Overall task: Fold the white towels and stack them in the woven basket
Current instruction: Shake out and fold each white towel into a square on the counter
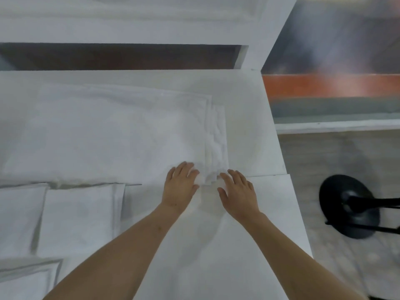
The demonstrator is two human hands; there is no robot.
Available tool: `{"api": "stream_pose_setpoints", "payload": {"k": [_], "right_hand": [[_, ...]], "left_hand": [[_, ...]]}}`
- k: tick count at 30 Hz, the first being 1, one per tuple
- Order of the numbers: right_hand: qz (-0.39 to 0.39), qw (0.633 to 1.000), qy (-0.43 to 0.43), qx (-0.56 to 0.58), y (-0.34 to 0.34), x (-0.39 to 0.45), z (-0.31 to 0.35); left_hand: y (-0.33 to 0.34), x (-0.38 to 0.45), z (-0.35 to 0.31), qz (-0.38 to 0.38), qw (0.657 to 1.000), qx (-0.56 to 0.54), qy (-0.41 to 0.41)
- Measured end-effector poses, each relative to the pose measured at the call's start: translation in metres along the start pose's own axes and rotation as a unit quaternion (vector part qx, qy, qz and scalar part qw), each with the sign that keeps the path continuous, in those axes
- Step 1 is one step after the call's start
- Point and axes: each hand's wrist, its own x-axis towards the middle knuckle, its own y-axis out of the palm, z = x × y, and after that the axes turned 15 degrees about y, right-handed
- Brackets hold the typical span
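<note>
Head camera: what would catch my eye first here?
Two bare arms reach up the middle, and the left hand and right hand rest side by side at the near right corner of a big white towel spread over a white table. Folded towels lie at the lower left. At the right edge, a black stand sits dark on the pale floor.

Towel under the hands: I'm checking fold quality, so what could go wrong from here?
1. The towel has layered edges at its right end that sit stepped, not flush; both hands, left hand and right hand, are at its near right corner, so another fold may lock in the offset.
2. That corner lies over a seam between two tabletops, which could snag or crease it.
3. No basket is in view, so stacking needs a carry that could loosen the fold.
</note>
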Motion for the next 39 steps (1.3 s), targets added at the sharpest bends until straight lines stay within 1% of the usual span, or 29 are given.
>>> {"api": "stream_pose_setpoints", "payload": {"k": [4,6,12,19,21,23,25,27,28,30,32,34,37,39], "right_hand": [[0.006,1.000,0.002,0.023,0.003,0.005,-0.003],[0.009,0.999,0.001,0.035,0.003,0.006,-0.003],[0.000,0.998,0.000,0.055,0.003,0.003,0.000],[-0.010,0.998,-0.004,0.064,0.000,-0.006,0.003],[-0.018,0.998,-0.003,0.068,-0.001,-0.007,0.004],[-0.026,0.997,-0.004,0.074,-0.003,-0.008,0.004],[-0.029,0.996,-0.004,0.080,-0.005,-0.009,0.006],[-0.032,0.996,-0.001,0.088,-0.008,-0.011,0.008],[-0.034,0.995,0.000,0.093,-0.011,-0.012,0.010],[-0.041,0.994,-0.001,0.101,-0.019,-0.014,0.016],[-0.052,0.993,-0.006,0.108,-0.031,-0.015,0.024],[-0.061,0.991,-0.010,0.119,-0.046,-0.014,0.034],[-0.074,0.985,-0.021,0.152,-0.073,-0.012,0.054],[-0.074,0.980,-0.031,0.184,-0.095,-0.014,0.071]], "left_hand": [[0.013,0.002,0.010,-0.062,0.998,0.003,0.014],[0.013,0.002,0.014,-0.079,0.997,0.001,0.021],[0.004,0.006,0.013,-0.043,0.999,0.005,0.026],[0.002,0.006,0.017,-0.083,0.996,-0.012,0.025],[-0.001,0.007,0.016,-0.096,0.995,-0.034,0.013],[-0.007,0.008,0.013,-0.119,0.990,-0.080,0.000],[-0.015,0.008,0.008,-0.141,0.981,-0.130,-0.030],[-0.025,0.010,0.004,-0.161,0.969,-0.174,-0.075],[-0.031,0.012,0.003,-0.183,0.959,-0.196,-0.091],[-0.046,0.018,0.003,-0.230,0.942,-0.224,-0.099],[-0.065,0.024,0.005,-0.246,0.943,-0.211,-0.074],[-0.089,0.029,0.013,-0.225,0.956,-0.184,-0.033],[-0.134,0.029,0.025,-0.175,0.976,-0.116,0.049],[-0.172,0.025,0.028,-0.177,0.976,-0.095,0.080]]}}
